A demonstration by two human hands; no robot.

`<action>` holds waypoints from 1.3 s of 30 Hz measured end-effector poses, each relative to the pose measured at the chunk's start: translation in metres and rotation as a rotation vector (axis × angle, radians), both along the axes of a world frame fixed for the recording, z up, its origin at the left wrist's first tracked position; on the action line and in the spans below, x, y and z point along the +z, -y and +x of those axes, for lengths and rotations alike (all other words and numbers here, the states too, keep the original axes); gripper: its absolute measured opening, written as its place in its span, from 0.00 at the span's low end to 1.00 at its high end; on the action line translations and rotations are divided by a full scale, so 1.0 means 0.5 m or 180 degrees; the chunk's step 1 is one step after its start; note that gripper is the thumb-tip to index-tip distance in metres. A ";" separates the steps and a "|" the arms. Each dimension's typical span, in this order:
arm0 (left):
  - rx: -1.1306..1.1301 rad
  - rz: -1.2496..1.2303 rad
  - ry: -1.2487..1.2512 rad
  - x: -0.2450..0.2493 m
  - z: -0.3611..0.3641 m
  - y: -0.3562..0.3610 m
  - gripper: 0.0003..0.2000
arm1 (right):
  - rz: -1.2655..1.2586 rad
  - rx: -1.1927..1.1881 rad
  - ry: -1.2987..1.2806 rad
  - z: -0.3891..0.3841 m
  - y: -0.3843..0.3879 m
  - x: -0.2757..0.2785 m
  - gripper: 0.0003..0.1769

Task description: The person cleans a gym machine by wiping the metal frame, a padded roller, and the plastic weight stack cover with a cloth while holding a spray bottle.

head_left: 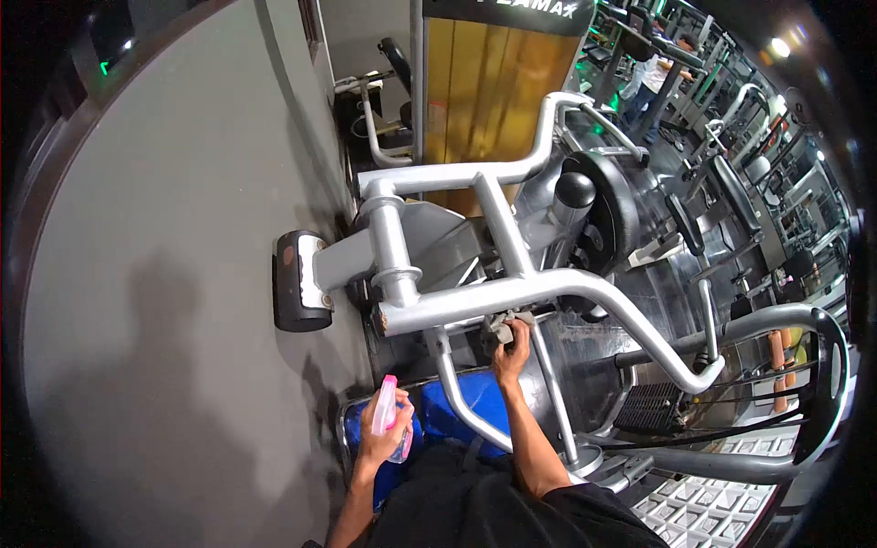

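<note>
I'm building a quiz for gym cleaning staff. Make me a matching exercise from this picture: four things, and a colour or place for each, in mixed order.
Things:
1. spray bottle
2. cloth
3. seat pad
4. roller pad

Colour or place:
A. blue
B. in the left hand
C. black
D. under the right hand, against the silver bar

Pairs: 1-B, 2-D, 3-A, 4-C

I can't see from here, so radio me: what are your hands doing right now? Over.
Left hand shut on pink spray bottle. Right hand pressing grey cloth against silver machine bar. Nothing blocking the bar.
</note>
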State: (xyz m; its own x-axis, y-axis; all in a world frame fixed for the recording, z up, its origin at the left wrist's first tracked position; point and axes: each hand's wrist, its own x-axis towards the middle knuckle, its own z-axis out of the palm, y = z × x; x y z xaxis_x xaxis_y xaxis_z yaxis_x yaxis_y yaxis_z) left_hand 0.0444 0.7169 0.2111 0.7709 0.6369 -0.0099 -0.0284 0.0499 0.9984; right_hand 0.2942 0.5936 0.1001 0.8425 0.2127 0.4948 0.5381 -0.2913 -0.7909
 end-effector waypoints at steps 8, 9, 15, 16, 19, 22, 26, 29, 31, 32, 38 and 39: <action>0.0205 -0.0056 0.0112 0.006 -0.035 0.041 0.10 | 0.0860 -0.0547 -0.0168 0.089 0.034 0.031 0.29; 0.0199 -0.0037 0.0075 0.005 -0.036 0.049 0.10 | 0.0598 -0.0521 0.0041 0.077 0.020 0.049 0.30; 0.0024 0.0070 -0.0035 0.028 -0.005 0.136 0.10 | 0.0078 0.0371 -0.1273 -0.039 0.004 -0.060 0.19; 0.0041 0.0094 -0.0024 0.032 0.001 0.153 0.10 | 0.0107 0.1204 -0.1472 -0.046 0.014 -0.105 0.18; 0.0016 0.0212 -0.0117 0.033 0.004 0.213 0.11 | 0.1506 0.1695 -0.3699 -0.122 0.061 -0.024 0.18; 0.0249 0.0231 -0.0021 0.028 -0.013 0.285 0.10 | 0.2712 0.1927 -0.5390 -0.146 0.140 0.011 0.20; 0.0688 0.0239 0.0040 0.003 -0.045 0.404 0.10 | 0.3756 0.2319 -0.5748 -0.136 0.252 0.012 0.21; 0.0913 -0.0020 0.0077 -0.019 -0.058 0.539 0.09 | 0.4055 0.2384 -0.6038 -0.155 0.378 0.011 0.23; 0.0938 -0.0024 0.0059 -0.024 -0.065 0.594 0.09 | 0.4236 0.2146 -0.6308 -0.175 0.435 0.035 0.24; 0.1003 -0.0026 0.0046 -0.028 -0.076 0.615 0.09 | 0.4181 0.2165 -0.6370 -0.181 0.452 0.020 0.24; 0.1403 0.0314 -0.0137 -0.018 -0.159 0.689 0.09 | 0.3366 0.2926 -0.6543 -0.235 0.522 -0.031 0.28; 0.1534 0.0175 -0.0123 -0.018 -0.175 0.703 0.10 | 0.3266 0.2953 -0.6621 -0.250 0.526 -0.026 0.28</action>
State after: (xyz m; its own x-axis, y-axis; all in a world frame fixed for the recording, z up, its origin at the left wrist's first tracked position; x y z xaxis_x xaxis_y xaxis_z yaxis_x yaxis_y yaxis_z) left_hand -0.0432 0.3654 0.2022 0.3877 0.9217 0.0111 0.0018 -0.0128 0.9999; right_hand 0.1693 0.3304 0.0873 0.0484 0.9553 -0.2918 -0.9938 0.0752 0.0814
